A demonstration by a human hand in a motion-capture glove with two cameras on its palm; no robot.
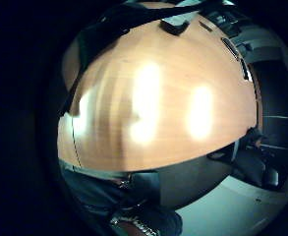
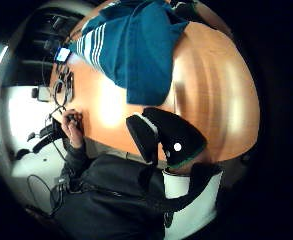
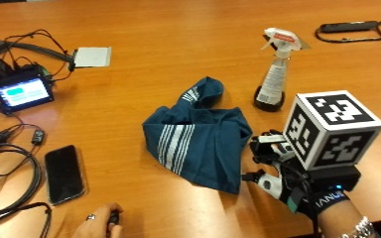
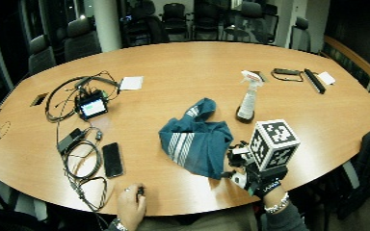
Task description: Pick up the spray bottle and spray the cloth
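Spray bottle (image 3: 274, 74) stands upright on the wooden table (image 3: 177, 44), just behind the blue striped cloth (image 3: 200, 136) and well apart from the gloved right hand (image 3: 280, 168). That hand is low over the table beside the near corner of the cloth and holds nothing, but how much its fingers are curled I cannot tell. Bare left hand (image 3: 98, 225) rests at the near edge of the table, near a black phone (image 3: 64, 173).

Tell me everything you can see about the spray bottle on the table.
The spray bottle stands upright on the wooden table, beyond the blue striped cloth and apart from it. It has a white trigger head with a red and white label on top, a narrow neck and a clear, plastic-looking body with a dark band and a label low down. Nothing touches it. The gloved right hand is nearer the table's edge, beside the cloth, and does not reach the bottle.
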